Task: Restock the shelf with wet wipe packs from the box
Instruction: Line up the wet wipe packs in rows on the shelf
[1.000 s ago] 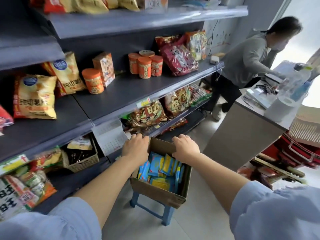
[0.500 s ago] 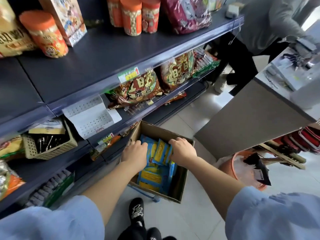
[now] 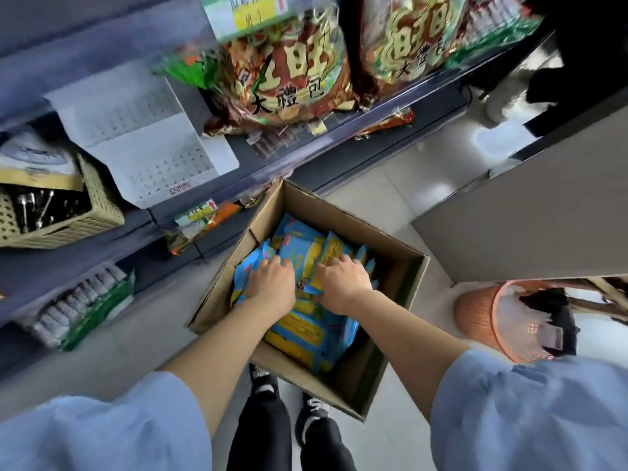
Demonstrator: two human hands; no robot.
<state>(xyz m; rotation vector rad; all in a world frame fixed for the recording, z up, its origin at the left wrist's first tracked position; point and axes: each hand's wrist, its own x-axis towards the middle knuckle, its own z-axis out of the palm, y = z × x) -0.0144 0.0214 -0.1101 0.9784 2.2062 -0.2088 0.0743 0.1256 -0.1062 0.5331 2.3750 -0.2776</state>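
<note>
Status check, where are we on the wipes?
Left hand, right hand both on wet wipe packs inside box. Grip unclear. Nothing else over the box.

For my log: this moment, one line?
left hand: touches wet wipe packs in box | right hand: same | grip: unclear

View: one wide-angle head camera, worn by the person.
Facing: steeply down into the open box (image 3: 402,283), with the shelf (image 3: 306,156) at upper left.
Nearness: close.

The wet wipe packs (image 3: 299,328) lie in the box (image 3: 339,212), right of the shelf (image 3: 306,161).
</note>
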